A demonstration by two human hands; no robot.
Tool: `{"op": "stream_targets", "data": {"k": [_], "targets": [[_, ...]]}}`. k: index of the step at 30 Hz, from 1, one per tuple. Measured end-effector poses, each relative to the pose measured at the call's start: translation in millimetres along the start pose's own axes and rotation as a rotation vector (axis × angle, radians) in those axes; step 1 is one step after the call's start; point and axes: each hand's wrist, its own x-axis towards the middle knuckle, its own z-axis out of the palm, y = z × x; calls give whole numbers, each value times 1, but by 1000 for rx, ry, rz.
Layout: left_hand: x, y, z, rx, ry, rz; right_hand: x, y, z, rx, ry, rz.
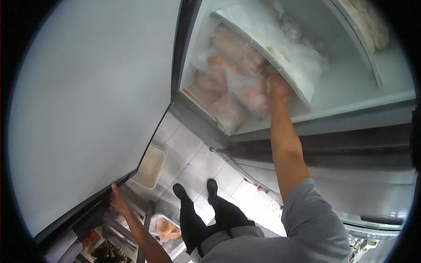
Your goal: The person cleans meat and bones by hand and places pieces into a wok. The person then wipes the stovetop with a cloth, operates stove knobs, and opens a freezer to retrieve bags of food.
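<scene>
My left hand (118, 200) is at the lower edge of the open freezer door (96, 92), its thumb against the rim and its other fingers partly hidden. It looks closed on that edge. My right arm reaches into the misty freezer, and my right hand (278, 86) is beneath a shelf (263, 47), at the right side of several bags. The clear plastic bags (228, 111) hold pinkish and orange frozen food, too blurred to name. Mist and the bags hide the fingers of my right hand, so its grip is unclear.
A large white bag (285, 52) lies on the shelf above. A cream plastic basket (151, 167) stands on the tiled floor (186, 142) near the door. At lower left are containers with leafy greens (109, 253) and a bag of orange food (166, 229).
</scene>
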Motion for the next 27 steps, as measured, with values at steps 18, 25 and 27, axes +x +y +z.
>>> {"op": "stream_targets", "data": {"k": [18,25,27], "targets": [[5,15,-9,225,-89,-156,26,6,25,40,78,-77],[14,-16,-7,125,-96,-1,16,1,-2,435,86,182],[12,-2,-9,99,-143,-4,9,-2,-9,548,118,257]]}}
